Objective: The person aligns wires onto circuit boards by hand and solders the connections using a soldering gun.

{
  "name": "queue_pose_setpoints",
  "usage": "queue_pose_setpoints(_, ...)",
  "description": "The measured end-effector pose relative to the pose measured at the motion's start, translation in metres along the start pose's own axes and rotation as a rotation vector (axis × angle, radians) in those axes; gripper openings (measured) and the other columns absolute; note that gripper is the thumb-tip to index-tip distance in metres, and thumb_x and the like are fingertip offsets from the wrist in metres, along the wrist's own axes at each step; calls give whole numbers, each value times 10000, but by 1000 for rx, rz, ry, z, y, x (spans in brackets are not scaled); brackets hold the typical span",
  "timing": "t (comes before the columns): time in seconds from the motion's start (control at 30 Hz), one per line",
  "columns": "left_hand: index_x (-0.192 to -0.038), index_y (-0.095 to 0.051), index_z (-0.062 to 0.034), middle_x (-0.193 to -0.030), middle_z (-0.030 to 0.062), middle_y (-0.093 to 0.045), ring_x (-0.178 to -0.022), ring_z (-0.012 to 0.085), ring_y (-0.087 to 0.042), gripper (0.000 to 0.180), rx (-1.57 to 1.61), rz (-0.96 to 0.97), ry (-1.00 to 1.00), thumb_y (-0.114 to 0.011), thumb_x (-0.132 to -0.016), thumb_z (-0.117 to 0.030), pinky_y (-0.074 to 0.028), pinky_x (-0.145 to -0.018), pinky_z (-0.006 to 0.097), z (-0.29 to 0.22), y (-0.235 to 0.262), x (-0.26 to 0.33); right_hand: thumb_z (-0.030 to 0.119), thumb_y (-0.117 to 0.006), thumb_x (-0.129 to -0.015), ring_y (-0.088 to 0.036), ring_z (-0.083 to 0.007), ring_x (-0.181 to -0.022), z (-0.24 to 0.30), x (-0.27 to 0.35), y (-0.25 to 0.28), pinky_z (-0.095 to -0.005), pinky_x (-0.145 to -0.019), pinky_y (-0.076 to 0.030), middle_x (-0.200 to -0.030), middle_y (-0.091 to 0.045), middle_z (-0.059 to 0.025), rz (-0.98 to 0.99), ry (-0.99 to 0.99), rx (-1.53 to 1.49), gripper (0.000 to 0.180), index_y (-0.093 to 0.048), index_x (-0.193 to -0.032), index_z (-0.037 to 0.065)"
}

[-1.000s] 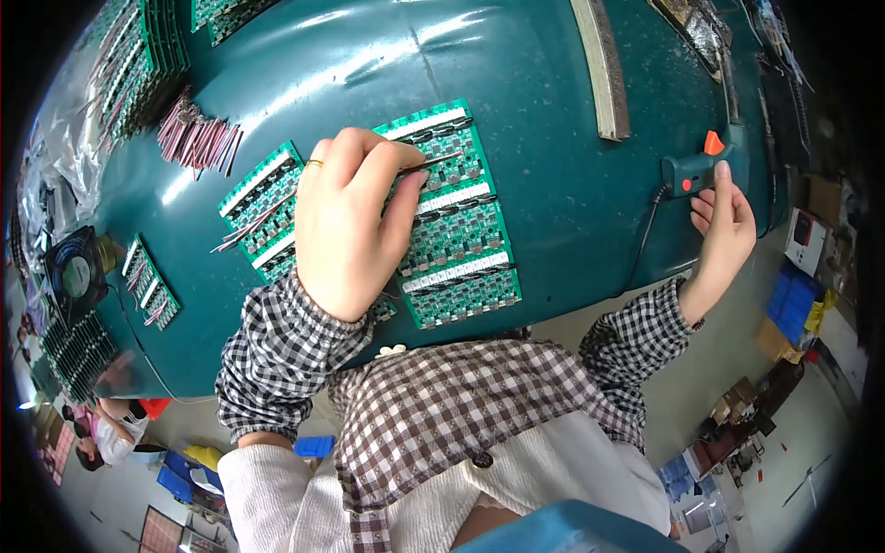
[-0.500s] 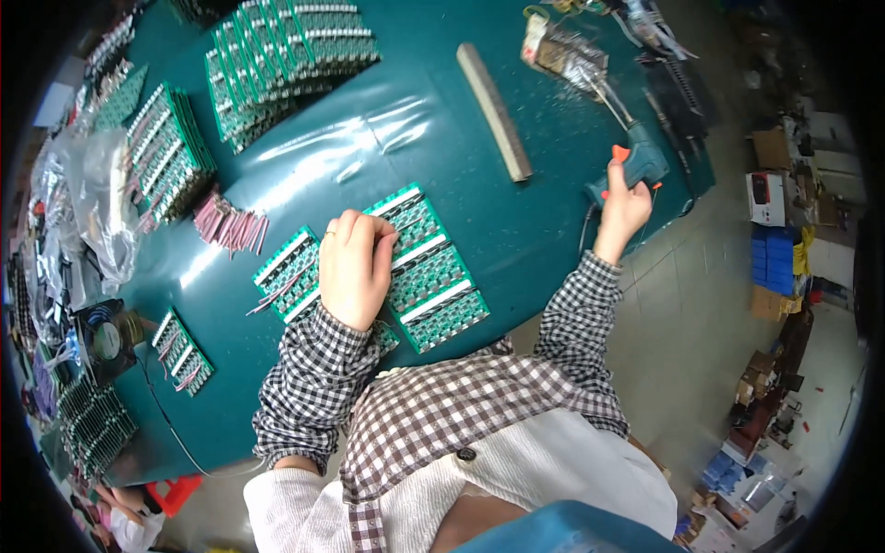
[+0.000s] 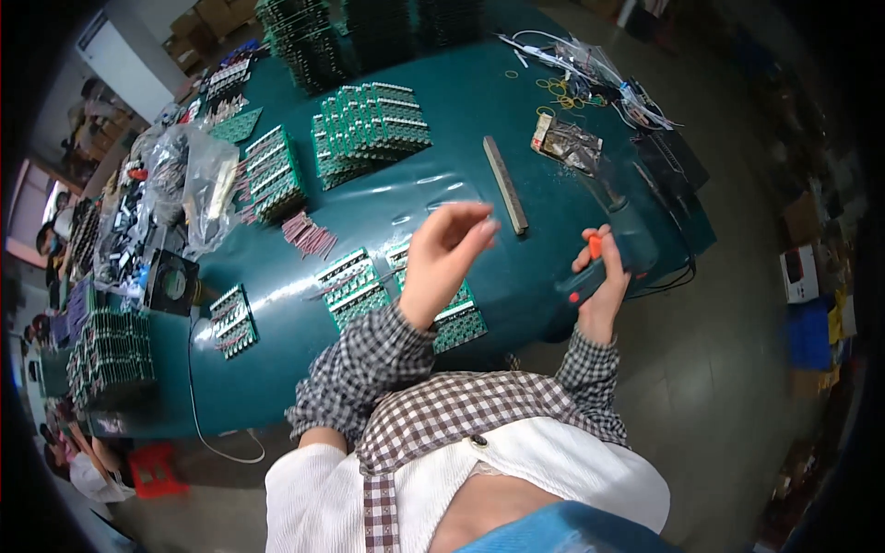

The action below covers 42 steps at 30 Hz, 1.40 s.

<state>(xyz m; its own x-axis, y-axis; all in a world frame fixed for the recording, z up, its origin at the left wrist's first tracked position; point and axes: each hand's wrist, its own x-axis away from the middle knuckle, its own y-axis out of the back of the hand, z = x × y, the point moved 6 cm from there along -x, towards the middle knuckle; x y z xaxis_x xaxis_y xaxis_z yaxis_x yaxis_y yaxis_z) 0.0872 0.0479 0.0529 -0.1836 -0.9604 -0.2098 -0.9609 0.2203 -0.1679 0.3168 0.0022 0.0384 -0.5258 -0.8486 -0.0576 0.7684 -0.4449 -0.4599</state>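
Note:
My right hand (image 3: 605, 293) is closed around the handle of a dark green soldering gun (image 3: 632, 241) with an orange trigger, at the table's right side. The gun's blurred front end points away from me, toward a small open box of dark, crumpled material (image 3: 569, 146). In the air above the circuit boards is my left hand (image 3: 435, 267), its fingers loosely curled and the thumb slightly apart from them; nothing shows in it. Beneath it, a green circuit board panel (image 3: 461, 324) is partly hidden. Another panel (image 3: 353, 288) with wires lies just left of it.
Stacked circuit boards (image 3: 369, 129) stand farther back on the green table (image 3: 396, 203). A bundle of short reddish wires (image 3: 309, 235) lies nearer. A wooden bar (image 3: 505, 184) is right of centre. At left are a small fan (image 3: 171, 279) and a single board (image 3: 232, 323).
My left hand has lifted off the boards and moved right. My right hand has shifted its hold on the soldering gun, now lower in the picture. The view has tilted up, showing more table.

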Motion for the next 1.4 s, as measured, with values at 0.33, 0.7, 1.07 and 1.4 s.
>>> queue_pose_setpoints(0.33,-1037,-582,-35,-900,28,-614,-758,73,-557,219,597,-75,265,-595,-885,-193,-470,-691,210,8,-18,-10,151,-569,-847,-517,-136,-536,-28,67,-20,-271,-532,-443,-914,-585,-154,146,-42,-59,192,-521,-970,12)
queue_pose_setpoints(0.7,-935,-596,-54,-823,11,-610,-669,53,-544,133,660,-130,406,-607,-872,-171,-461,-615,187,23,-15,-15,110,-569,-842,-537,-148,-554,-28,72,-19,-276,-554,-455,-929,-583,-182,146,-129,-36,165,-530,-963,6)
queue_pose_setpoints(1.07,-1170,-537,-21,-985,69,-605,-754,90,-556,334,506,-78,658,-565,-900,-216,-463,-668,205,17,2,2,213,-559,-880,-554,-148,-594,4,-7,30,-280,-551,-468,-905,-598,-109,-4,-226,-10,209,-562,-971,25)
queue_pose_setpoints(1.4,-1114,-553,12,-951,61,-627,-737,75,-541,261,235,-228,635,-563,-887,-116,-440,-648,202,15,66,35,219,-602,-865,-608,-128,-648,8,-107,80,-235,-560,-511,-904,-641,-111,-145,-489,98,201,-596,-929,28)
